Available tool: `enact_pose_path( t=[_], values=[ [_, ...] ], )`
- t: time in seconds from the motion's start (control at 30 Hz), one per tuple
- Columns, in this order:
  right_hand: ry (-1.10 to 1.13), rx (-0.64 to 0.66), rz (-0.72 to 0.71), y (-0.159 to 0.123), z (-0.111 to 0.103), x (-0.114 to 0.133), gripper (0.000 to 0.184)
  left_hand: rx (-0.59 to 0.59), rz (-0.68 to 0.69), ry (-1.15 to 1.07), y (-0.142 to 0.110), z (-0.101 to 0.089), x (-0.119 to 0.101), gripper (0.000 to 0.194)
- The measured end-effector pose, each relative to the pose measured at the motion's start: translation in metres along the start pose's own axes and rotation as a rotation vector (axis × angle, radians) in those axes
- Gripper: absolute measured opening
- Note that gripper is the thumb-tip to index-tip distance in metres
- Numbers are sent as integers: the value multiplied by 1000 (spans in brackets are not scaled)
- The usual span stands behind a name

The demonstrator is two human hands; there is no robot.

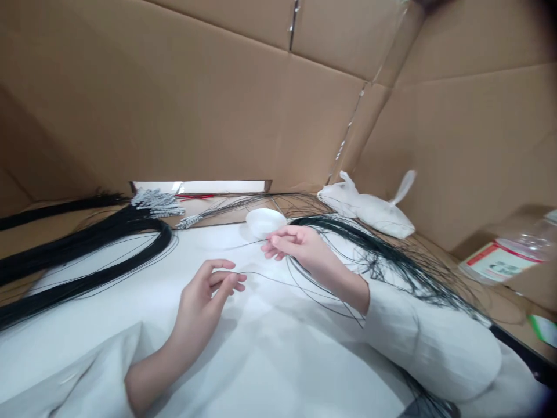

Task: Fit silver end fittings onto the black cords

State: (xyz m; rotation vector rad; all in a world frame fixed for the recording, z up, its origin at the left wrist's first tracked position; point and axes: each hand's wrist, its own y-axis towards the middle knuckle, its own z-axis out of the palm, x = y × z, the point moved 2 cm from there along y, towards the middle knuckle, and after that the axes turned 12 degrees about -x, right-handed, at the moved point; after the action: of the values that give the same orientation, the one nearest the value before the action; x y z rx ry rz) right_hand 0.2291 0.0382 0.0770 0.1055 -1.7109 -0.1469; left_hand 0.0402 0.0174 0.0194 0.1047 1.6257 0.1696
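Observation:
My left hand [208, 290] lies on the white table cover [270, 354] with its fingers curled and pinched on a thin black string [261, 275]. The same string runs up to my right hand [296, 244], whose fingertips pinch its other part beside a small white bowl [264, 222]. Behind my right wrist a loose heap of black strings [383, 255] spreads to the right. Both arms wear white sleeves.
Thick bundles of black strings [82, 249] with silver-tagged ends [159, 203] lie at the left. A tied white plastic bag [374, 210] sits at the back right, a clear plastic bottle [509, 255] at the far right. Cardboard walls [217, 98] enclose the work area.

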Motion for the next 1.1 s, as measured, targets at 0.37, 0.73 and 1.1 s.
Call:
enact_pose_path(
  t=[0.37,0.73,1.1],
  values=[
    [111,-61,201,3,-7,-38,19,-91,-9,-117,13,-6,4,21],
    [116,-47,303,4,-11,-39,19,-89,-73,-98,16,-7,7,23],
    [93,-53,312,3,-9,-38,18,-80,-82,-117,16,-6,8,16]
  ],
)
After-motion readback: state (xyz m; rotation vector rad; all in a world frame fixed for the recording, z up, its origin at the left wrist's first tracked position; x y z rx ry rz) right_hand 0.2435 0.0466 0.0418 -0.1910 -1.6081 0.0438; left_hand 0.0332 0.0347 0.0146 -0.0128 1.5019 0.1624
